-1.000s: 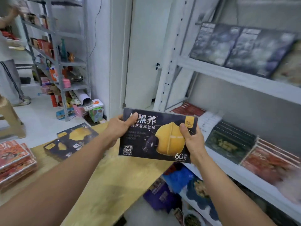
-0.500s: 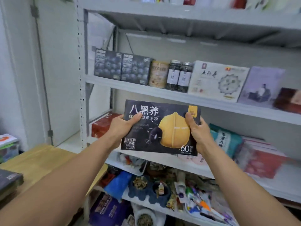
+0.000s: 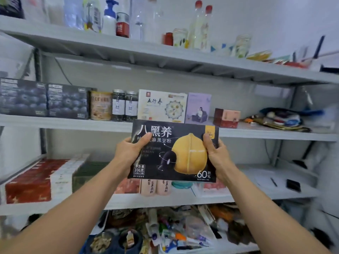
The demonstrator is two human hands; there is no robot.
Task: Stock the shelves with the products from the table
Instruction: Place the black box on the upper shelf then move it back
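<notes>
Two bare forearms fill the lower frame, one entering at seven o'clock, the other at five o'clock, both unsleeved from frame edge to wrist. The left hand (image 3: pixel 128 153) and right hand (image 3: pixel 216 155) are bare too.

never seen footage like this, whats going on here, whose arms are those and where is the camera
There is no machine here: those are a person's two bare arms, filmed by a wide-angle camera worn on their head, facing a white shelf rack. The left hand and the right hand each grip one side of a flat black box with a yellow picture, held upright in the air, not yet on a shelf. On the middle shelf behind it stand dark blue boxes, two jars and a white box; red cartons lie on the shelf below.
</notes>
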